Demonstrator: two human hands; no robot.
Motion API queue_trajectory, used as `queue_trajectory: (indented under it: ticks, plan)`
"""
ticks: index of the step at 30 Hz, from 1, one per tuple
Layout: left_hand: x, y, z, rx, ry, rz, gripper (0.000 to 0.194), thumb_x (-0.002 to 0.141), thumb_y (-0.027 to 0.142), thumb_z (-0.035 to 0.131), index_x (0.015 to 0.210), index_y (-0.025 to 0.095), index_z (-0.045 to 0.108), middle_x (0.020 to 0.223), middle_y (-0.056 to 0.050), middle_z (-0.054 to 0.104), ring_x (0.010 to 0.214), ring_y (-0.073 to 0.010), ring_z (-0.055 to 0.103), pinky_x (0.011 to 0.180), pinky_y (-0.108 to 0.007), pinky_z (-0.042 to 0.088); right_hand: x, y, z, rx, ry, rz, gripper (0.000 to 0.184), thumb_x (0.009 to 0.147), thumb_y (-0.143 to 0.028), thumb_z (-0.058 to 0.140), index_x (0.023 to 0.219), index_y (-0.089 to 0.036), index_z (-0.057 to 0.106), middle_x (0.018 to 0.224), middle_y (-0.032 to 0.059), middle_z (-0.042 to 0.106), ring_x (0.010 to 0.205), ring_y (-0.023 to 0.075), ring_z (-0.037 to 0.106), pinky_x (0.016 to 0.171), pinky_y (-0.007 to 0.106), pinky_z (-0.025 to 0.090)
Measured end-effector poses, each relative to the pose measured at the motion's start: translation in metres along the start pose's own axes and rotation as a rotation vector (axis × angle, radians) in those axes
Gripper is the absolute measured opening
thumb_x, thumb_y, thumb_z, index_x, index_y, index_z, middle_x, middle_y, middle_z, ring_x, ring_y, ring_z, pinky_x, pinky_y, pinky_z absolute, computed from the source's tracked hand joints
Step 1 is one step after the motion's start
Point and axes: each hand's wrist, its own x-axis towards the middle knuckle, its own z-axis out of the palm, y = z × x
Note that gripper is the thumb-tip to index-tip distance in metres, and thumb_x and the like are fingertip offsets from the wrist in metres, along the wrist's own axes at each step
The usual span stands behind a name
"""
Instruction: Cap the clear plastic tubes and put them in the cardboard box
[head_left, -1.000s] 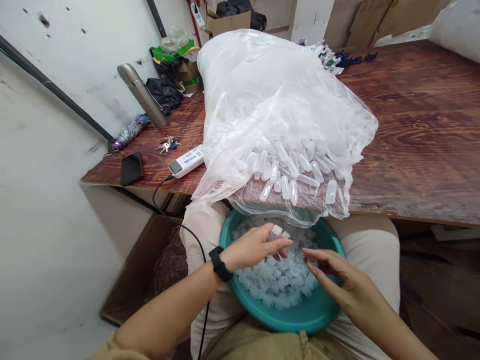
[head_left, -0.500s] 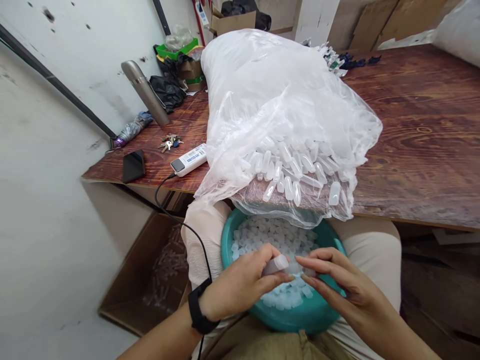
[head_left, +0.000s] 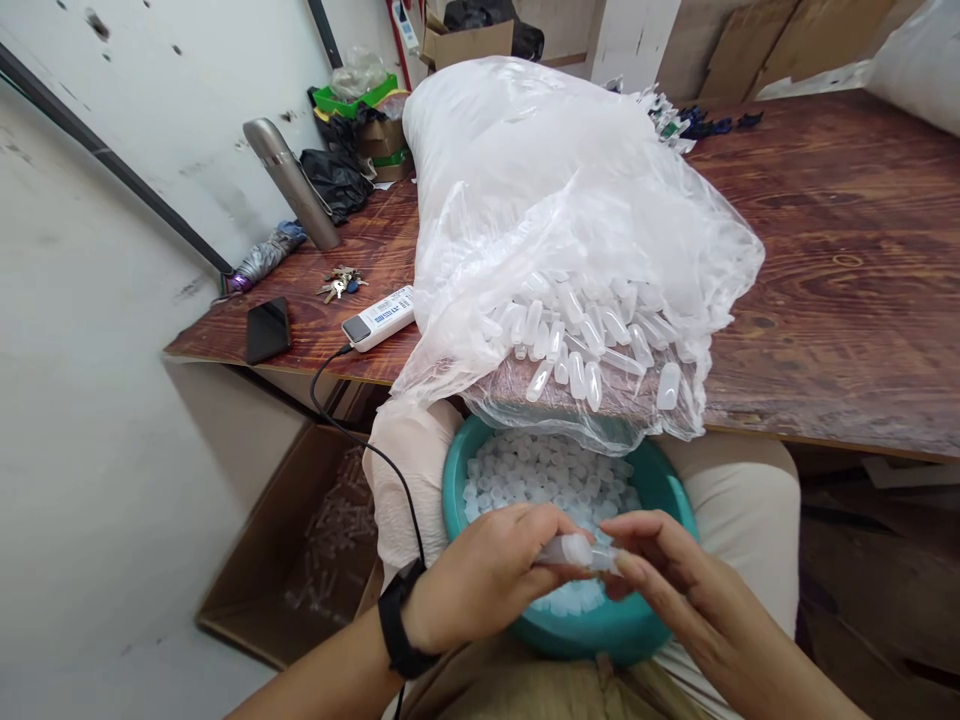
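Right hand (head_left: 667,575) has closed in on the left hand (head_left: 495,562) since the earlier frame. The left grasps a translucent tube (head_left: 562,550); the right pinches a small clear piece (head_left: 604,559) at its end. Below, both hands hide part of one teal basin (head_left: 453,482) and its small pale pieces (head_left: 517,472), too many to count. Beyond, one big plastic bag (head_left: 525,140) covers the middle tabletop (head_left: 825,300), loose tubes (head_left: 576,376) near its mouth; left lie one phone (head_left: 268,330), one white device (head_left: 381,318), one flask (head_left: 292,185).
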Motion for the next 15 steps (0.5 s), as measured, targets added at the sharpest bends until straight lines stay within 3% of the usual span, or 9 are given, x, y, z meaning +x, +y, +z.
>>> queue_trajectory:
  ticks: [3,5,9,12,15]
  plan:
    - [0.0,0.001,-0.001,-0.037,-0.015,-0.059,0.024,0.095,0.041,0.062,0.107,0.02,0.064,0.103,-0.002,0.072,0.096,-0.0178,0.065,0.084,-0.024,0.046,0.0,0.0,-0.004,-0.094,-0.049,-0.059,0.028,0.098,-0.052,0.053,0.111,-0.028,0.062,0.092,0.0021,0.074,0.082,0.0196,0.072,0.07,0.027,0.057]
    - [0.0,0.002,0.0,-0.045,-0.024,-0.068,0.024,0.095,0.041,0.064,0.106,0.02,0.065,0.103,-0.002,0.072,0.096,-0.0178,0.065,0.084,-0.024,0.046,0.001,-0.001,-0.007,-0.2,-0.081,-0.091,0.028,0.102,-0.049,0.046,0.097,-0.028,0.064,0.081,0.0002,0.071,0.072,0.0181,0.07,0.064,0.026,0.054]
    - [0.0,0.003,0.001,-0.038,-0.028,-0.063,0.024,0.095,0.039,0.064,0.107,0.019,0.065,0.103,-0.003,0.072,0.096,-0.0179,0.065,0.085,-0.025,0.046,0.004,-0.005,-0.013,-0.375,-0.078,-0.22,0.026,0.102,-0.048,0.047,0.1,-0.027,0.063,0.085,0.0013,0.068,0.075,0.0191,0.067,0.065,0.028,0.051]
    - [0.0,0.004,0.002,-0.035,-0.024,-0.036,0.024,0.095,0.04,0.064,0.107,0.019,0.065,0.105,-0.003,0.072,0.098,-0.0179,0.065,0.087,-0.025,0.046,0.006,-0.008,-0.015,-0.42,-0.107,-0.289,0.032,0.105,-0.045,0.042,0.086,-0.026,0.06,0.074,-0.0012,0.064,0.066,0.0172,0.064,0.06,0.027,0.047]
    - [0.001,0.004,0.001,-0.034,-0.01,-0.044,0.023,0.095,0.039,0.064,0.106,0.019,0.066,0.103,-0.003,0.072,0.096,-0.0177,0.065,0.085,-0.025,0.046,0.005,-0.009,-0.016,-0.451,-0.106,-0.295,0.024,0.104,-0.046,0.046,0.103,-0.027,0.061,0.085,0.0009,0.067,0.076,0.0192,0.067,0.066,0.029,0.049]
